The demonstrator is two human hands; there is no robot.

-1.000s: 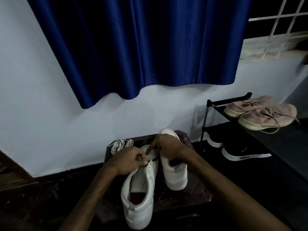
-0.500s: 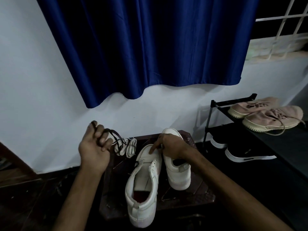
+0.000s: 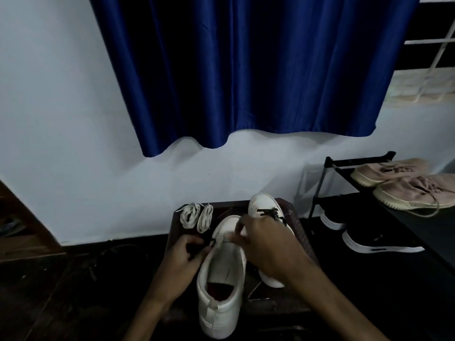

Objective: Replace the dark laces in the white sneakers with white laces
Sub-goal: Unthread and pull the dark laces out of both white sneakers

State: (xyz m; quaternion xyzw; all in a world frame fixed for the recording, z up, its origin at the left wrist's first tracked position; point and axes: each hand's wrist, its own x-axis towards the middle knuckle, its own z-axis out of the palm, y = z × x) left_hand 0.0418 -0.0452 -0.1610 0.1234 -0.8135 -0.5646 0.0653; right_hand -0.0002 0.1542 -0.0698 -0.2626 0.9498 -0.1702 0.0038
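Dark thin cord lace point(image 3: 210, 242) | sat at eyelets of near white leather sneaker point(image 3: 221, 279) on dark wooden stool point(image 3: 299, 232) | left hand point(image 3: 183, 253) pinched it | right hand point(image 3: 268, 244) rested on upper, grip unclear | likely light, limp, snag-prone; best held near the eyelet

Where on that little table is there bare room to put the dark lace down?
Bare wood shows between the white lace bundles and the far sneaker, and at the near right corner of the table. The middle is crowded: left hand and right hand work at the near sneaker.
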